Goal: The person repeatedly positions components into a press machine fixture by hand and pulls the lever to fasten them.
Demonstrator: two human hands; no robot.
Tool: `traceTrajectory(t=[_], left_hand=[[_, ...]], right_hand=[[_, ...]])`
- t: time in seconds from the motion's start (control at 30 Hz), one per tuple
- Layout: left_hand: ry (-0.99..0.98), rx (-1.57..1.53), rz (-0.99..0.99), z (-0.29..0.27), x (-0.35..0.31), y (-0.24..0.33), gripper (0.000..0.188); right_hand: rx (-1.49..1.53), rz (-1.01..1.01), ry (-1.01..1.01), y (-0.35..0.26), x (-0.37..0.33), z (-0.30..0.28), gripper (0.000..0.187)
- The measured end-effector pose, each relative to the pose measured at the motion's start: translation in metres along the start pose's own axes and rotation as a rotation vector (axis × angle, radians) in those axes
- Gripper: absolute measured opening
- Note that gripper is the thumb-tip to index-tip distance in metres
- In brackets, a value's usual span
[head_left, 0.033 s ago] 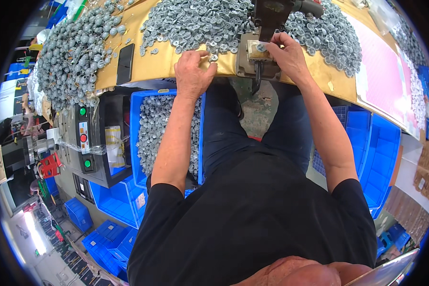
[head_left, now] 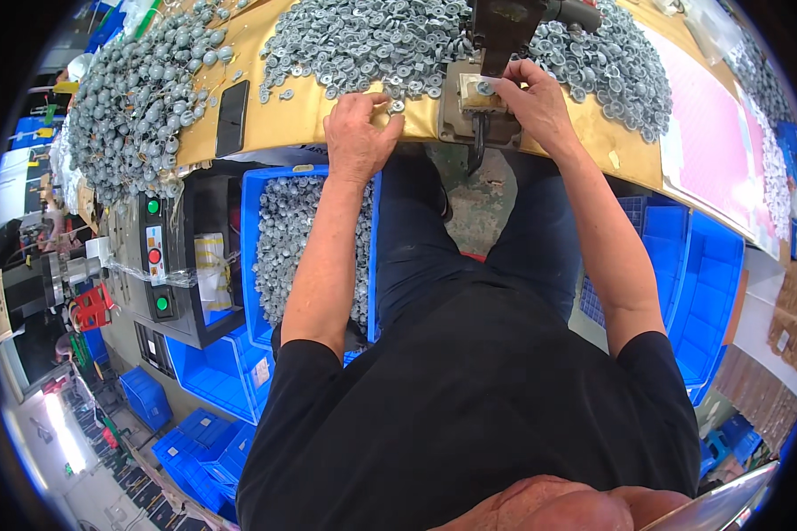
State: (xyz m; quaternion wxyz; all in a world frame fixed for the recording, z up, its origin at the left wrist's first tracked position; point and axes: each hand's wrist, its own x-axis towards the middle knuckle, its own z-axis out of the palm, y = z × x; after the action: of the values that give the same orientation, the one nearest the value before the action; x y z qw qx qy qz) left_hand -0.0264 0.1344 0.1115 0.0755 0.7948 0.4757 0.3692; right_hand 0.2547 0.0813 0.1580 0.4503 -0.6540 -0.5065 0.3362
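Observation:
My left hand [head_left: 356, 137] is over the yellow-covered bench, its thumb and forefinger curved and apart. Just off those fingertips lies a small round metallic part [head_left: 397, 107]. My right hand [head_left: 537, 104] reaches to the fixture block [head_left: 475, 99] at the base of a dark bench press [head_left: 505, 31], fingers bent in a pinch. A small round grey part [head_left: 485, 88] sits on the block, right by the thumb tip. What the pinched fingers hold, if anything, is too small to make out. Heaps of grey round plastic parts [head_left: 372, 44] lie beyond both hands.
A black phone [head_left: 232, 119] lies on the bench beside a pile of grey balls [head_left: 137, 106]. Below my left forearm stands a blue crate [head_left: 250, 257] of grey parts. A control box [head_left: 155, 257] with buttons is at left; blue crates [head_left: 713, 292] stand at right.

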Motion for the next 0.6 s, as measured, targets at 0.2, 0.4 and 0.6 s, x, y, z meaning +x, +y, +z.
traceTrajectory(t=[0.2, 0.4, 0.6], left_hand=[[-0.052, 0.004, 0.027, -0.002, 0.004, 0.002, 0.016], [-0.012, -0.168, 0.087, -0.004, 0.024, 0.024, 0.014], [-0.134, -0.449, 0.163, 0.021, 0.047, 0.075, 0.011]], right_hand=[[-0.102, -0.052, 0.055, -0.004, 0.001, -0.003, 0.024], [0.017, 0.107, -0.016, -0.002, 0.001, -0.007, 0.025], [0.034, 0.018, 0.014, 0.007, 0.004, -0.003, 0.014]])
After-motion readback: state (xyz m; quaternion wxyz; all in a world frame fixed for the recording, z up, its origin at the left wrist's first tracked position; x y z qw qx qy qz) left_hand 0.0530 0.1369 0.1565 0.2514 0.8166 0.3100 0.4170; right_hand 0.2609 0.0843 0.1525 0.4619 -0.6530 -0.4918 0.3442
